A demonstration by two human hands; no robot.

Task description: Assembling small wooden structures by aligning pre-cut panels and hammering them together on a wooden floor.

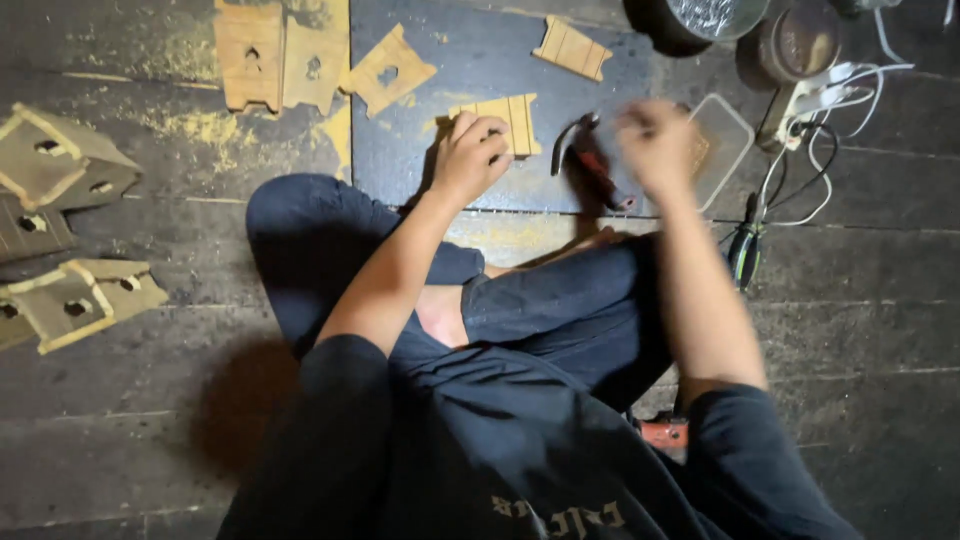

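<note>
Several assembled wooden boxes (60, 165) with cut-out holes sit at your nine o'clock, and flat wooden panels (280, 55) lie at eleven. Your left hand (468, 155) rests at twelve, fingers curled down onto a small slatted wooden piece (512, 120) on the dark board (480, 60), pinning it. Just right of it lies a hammer (590, 155). Your right hand (655, 145) hovers at one o'clock above a clear plastic tray (725, 135), too blurred to tell how its fingers are set. White cables (820, 100) trail at two.
</note>
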